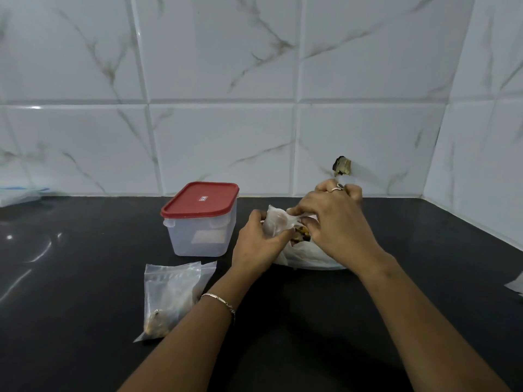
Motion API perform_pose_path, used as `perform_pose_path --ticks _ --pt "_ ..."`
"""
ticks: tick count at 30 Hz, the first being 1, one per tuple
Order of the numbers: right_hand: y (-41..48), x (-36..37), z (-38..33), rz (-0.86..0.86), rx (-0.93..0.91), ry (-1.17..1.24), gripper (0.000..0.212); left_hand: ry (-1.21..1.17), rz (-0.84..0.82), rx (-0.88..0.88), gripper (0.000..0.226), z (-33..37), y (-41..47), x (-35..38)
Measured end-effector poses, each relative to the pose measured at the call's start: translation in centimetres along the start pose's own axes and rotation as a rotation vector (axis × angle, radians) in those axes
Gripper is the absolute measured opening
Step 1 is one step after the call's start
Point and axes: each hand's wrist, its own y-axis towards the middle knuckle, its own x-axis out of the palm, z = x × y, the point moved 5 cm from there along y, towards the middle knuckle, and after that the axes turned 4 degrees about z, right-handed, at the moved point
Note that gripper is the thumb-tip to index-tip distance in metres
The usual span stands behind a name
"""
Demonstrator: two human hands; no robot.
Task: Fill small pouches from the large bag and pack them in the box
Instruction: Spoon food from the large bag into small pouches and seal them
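Observation:
On the black counter lies the large translucent white bag (pixel 305 257) with brownish pieces showing at its mouth. My left hand (pixel 256 240) grips the bag's left edge, the plastic bunched in its fingers. My right hand (pixel 334 222) pinches the bag's upper edge from the other side, a ring on one finger. A clear plastic box (pixel 202 233) with a red lid (pixel 201 199) stands shut to the left of the bag. Nearer to me, small clear zip pouches (pixel 169 298) lie flat, one holding some brown pieces at its bottom.
White marble-look tiles form the back wall and the right corner wall. A dark broken spot (pixel 342 166) marks the wall behind my right hand. A white and blue object (pixel 19 193) lies at the far left. A white scrap (pixel 515 285) shows at the right edge.

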Motion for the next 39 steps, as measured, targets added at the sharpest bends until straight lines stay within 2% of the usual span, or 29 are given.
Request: perform_pose_path --ticks 3,7,13,20,22,26,31,36,39 --pt "-0.1 -0.5 -0.6 0.095 -0.112 -0.078 0.016 -0.05 0.025 0.01 0.044 0.1 0.0 -0.1" --pt "0.0 -1.0 -0.5 0.17 -0.165 -0.088 0.008 -0.102 0.043 0.011 0.046 0.1 -0.1 -0.1" --pt "0.0 -1.5 -0.1 0.22 -0.143 -0.004 0.016 -0.134 0.034 -0.009 0.044 0.1 -0.1 -0.2" --pt "-0.4 -1.0 0.4 0.248 -0.099 0.033 0.013 -0.151 0.038 -0.006 0.046 0.2 -0.2 -0.3" --pt "-0.4 -0.8 0.9 0.258 -0.015 0.104 0.013 -0.117 0.027 0.018 0.048 0.4 -0.3 -0.3" --pt "-1.6 -0.8 3.5 0.304 0.267 0.341 0.017 -0.057 -0.016 0.037 0.055 0.5 -0.7 -0.3" --pt "-5.3 -1.1 7.1 0.253 0.542 0.212 0.014 0.092 -0.063 0.041 0.061 0.5 -1.5 -0.2" --pt "-8.2 -0.6 8.8 0.092 0.628 0.143 0.019 0.156 -0.007 0.015 0.05 0.8 -2.8 -0.7" --pt "-9.1 -0.3 9.0 0.002 0.646 0.149 0.017 0.21 0.007 0.023 0.054 1.1 -3.6 -1.0"
